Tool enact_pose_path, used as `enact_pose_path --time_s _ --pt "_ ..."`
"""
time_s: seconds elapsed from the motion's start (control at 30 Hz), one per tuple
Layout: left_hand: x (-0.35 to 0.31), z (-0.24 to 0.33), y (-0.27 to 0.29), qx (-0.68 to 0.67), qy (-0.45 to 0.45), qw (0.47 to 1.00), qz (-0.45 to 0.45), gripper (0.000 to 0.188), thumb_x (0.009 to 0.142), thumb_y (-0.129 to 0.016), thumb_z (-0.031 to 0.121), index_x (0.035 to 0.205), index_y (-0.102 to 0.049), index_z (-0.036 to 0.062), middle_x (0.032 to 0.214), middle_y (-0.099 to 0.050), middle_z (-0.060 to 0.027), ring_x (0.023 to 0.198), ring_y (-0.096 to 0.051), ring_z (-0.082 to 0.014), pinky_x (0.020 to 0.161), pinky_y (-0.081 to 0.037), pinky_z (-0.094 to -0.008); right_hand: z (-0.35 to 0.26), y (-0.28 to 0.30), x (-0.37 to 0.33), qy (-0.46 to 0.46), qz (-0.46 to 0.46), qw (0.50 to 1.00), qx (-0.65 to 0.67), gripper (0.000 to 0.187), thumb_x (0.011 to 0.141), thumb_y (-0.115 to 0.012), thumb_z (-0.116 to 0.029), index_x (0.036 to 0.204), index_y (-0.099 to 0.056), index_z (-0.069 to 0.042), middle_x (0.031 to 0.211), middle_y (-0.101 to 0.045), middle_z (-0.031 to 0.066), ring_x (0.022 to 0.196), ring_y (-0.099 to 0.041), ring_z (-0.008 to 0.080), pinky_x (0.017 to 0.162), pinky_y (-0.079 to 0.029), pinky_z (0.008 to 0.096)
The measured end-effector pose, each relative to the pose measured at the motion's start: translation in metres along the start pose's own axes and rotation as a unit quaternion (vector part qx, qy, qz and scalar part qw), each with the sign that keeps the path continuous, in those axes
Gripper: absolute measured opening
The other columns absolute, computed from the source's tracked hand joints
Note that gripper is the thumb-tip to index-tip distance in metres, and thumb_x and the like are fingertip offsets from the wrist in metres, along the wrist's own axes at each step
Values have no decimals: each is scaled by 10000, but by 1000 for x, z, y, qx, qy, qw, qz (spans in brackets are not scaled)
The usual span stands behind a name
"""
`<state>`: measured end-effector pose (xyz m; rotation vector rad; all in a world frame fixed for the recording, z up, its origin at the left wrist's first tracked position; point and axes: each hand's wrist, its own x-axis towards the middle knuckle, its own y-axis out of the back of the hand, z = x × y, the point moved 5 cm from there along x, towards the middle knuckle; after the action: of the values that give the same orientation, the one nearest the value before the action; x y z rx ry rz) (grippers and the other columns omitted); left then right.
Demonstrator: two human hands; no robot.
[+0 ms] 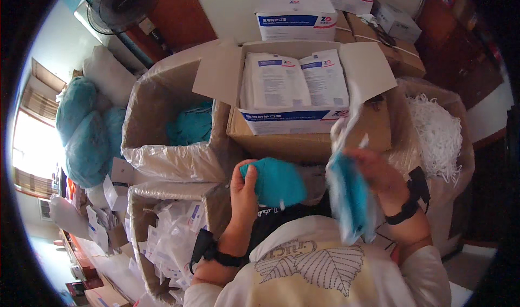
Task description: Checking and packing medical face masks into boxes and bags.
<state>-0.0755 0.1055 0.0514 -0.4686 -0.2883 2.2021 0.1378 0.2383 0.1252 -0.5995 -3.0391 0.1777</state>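
Observation:
My left hand (243, 194) grips a teal folded face mask (280, 182) by its left edge, thumb on top, in front of my torso. On the other side, my right hand (375, 170) is closed on a clear plastic wrapper (335, 190) with teal mask material (353, 198) showing in it; motion blurs this bundle, so I cannot tell how much lies inside. Beyond both hands an opened white box (292, 124) with a blue band holds white packets (276, 82) standing in rows. It rests on a brown carton (374, 125).
A plastic-lined carton (168, 163) at left contains teal masks (190, 125). Nearer, another lined carton (140, 220) holds torn clear wrappers (176, 236). White elastic strands (436, 136) fill a lined container at right. White boxes (297, 20) are stacked behind; stuffed teal bags (86, 139) stand far left.

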Motion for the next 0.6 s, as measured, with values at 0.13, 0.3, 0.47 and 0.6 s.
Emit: enact_pose_path --time_s 0.13,0.3,0.47,0.6 --pt "3 5 -8 -73 -62 995 17 199 890 -507 193 1054 -484 83 957 -538 -26 872 -509 -105 788 -422 -257 -8 -47 25 -118 -65 950 -282 326 877 -502 -165 1177 -448 -48 1070 -555 83 995 -536 166 822 -432 309" --pt "3 7 -14 -173 -51 984 -16 191 897 -489 181 1060 -463 87 1005 -537 -41 925 -508 -129 826 -412 -288 -9 -59 23 -7 -32 977 -210 264 859 -509 -149 1102 -474 -52 964 -581 159 902 -579 280 751 -453 356" --pt "8 23 4 -109 -140 984 9 184 906 -465 175 1068 -447 89 1109 -521 -86 1002 -494 -170 861 -407 -335 -8 -52 18 -60 18 910 -411 246 852 -519 -138 1084 -491 -63 806 -590 175 728 -606 316 635 -477 360" --pt "8 28 0 -125 -148 981 15 200 901 -472 175 1080 -430 95 1123 -509 -92 1013 -489 -190 889 -396 -357 -28 -47 21 2 43 961 -274 245 852 -526 -127 1083 -499 -51 856 -592 165 780 -609 257 683 -468 311"
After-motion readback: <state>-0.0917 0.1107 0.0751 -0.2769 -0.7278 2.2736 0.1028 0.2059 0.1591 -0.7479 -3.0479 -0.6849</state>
